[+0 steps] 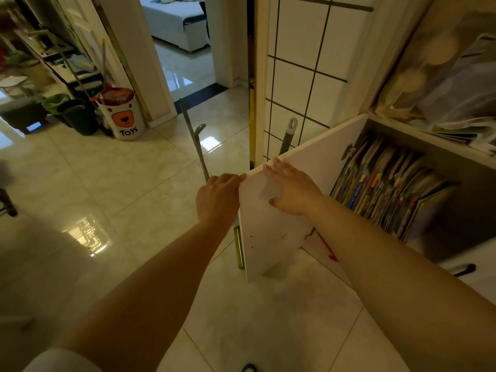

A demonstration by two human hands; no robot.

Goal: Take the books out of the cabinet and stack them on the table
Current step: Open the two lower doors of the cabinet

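Observation:
The white cabinet door (271, 237) stands swung open toward me. Behind it, the cabinet compartment (461, 210) holds a tight row of several colourful books (389, 189) standing upright and leaning. My left hand (217, 200) grips the door's outer top corner, fingers curled over its edge. My right hand (290, 189) lies flat on the door's inner face near the top edge, fingers straight. Neither hand touches a book.
Mop and broom handles (200, 146) lean by the tiled wall (300, 76) just beyond the door. A white "Toys" bin (124, 116) and dark green bins (77, 114) stand at the left near a doorway. Loose papers fill the shelf above (456, 98). Glossy tile floor lies below.

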